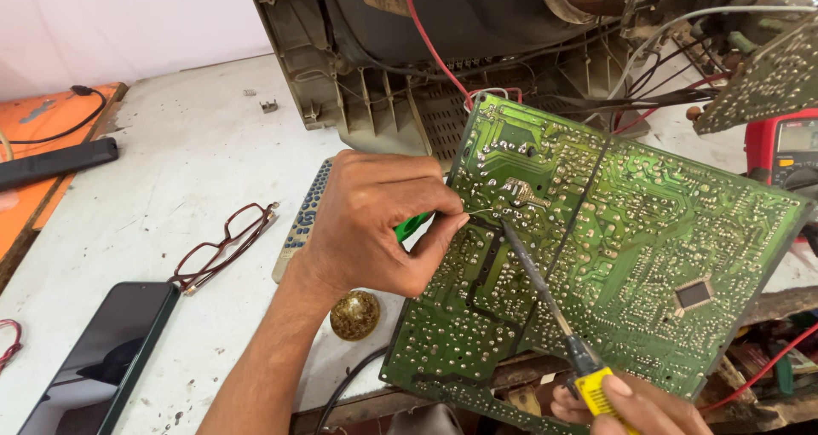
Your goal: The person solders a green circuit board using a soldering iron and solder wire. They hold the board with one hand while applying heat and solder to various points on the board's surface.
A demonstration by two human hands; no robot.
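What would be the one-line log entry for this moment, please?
left hand: feeds solder wire | right hand: holds soldering iron | iron tip on green circuit board

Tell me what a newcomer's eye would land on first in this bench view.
The big green circuit board fills the right half, tilted with its solder side up, in front of an opened television shell. The right hand at the bottom edge holds a soldering iron with its tip on the board, while the left hand feeds thin solder wire to that spot. Glasses and a phone lie to the left.
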